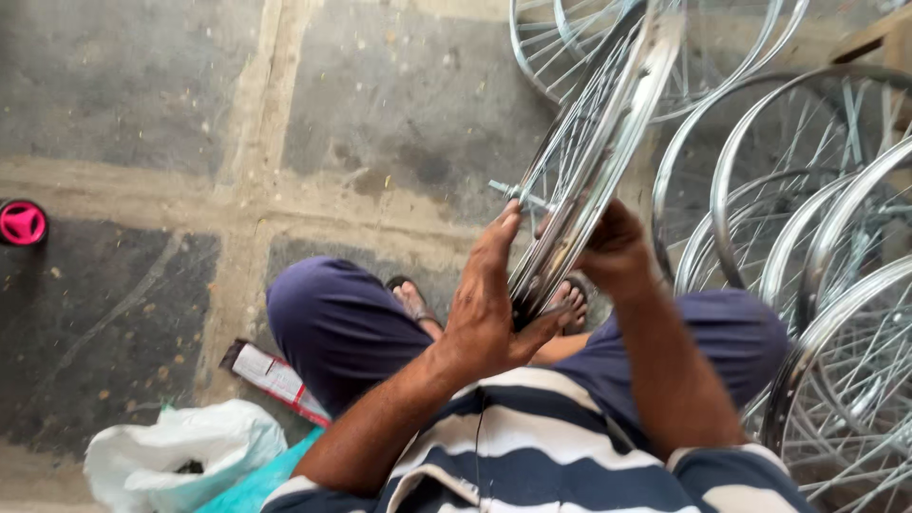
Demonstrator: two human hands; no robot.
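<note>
Head cam, looking down at seated person w/ knees apart, feet in sandals.

Obj in hand: shiny chrome spoked bicycle wheel rim (608, 133), held edge-on, tilted, running from between the palms up and away to top of frame. Rim polished, reflective, narrow channel profile; thin silver wire spokes fan to a hub w/ threaded axle stub (513, 193) sticking out on the left side, just above the left fingertips. Lower end of rim sits between the two hands, above the feet.

Left hand (489, 304): flat against left face of wheel, fingers (502, 237) extended upward along spokes, thumb hooked under rim edge. Pressing/cupping, not a closed fist.

Right hand (616, 249): on right face of rim, back of hand to cam, fingers curled over rim edge, gripping it. Fingertips hidden behind rim; exact wrap not visible.

Surroundings rel. to fingers: beyond and right of right hand, a stack of similar chrome spoked wheels (817, 247) leaning/lying, some overlapping. Well left of and below left hand: small red-and-white cardboard box (275, 380) on floor by the knee, white plastic bag (180, 456) w/ teal bag (271, 480) beside it. Far left: pink round wheel-like part (21, 223) at frame edge. Floor: grey concrete slab floor (142, 85) w/ pale joints.
</note>
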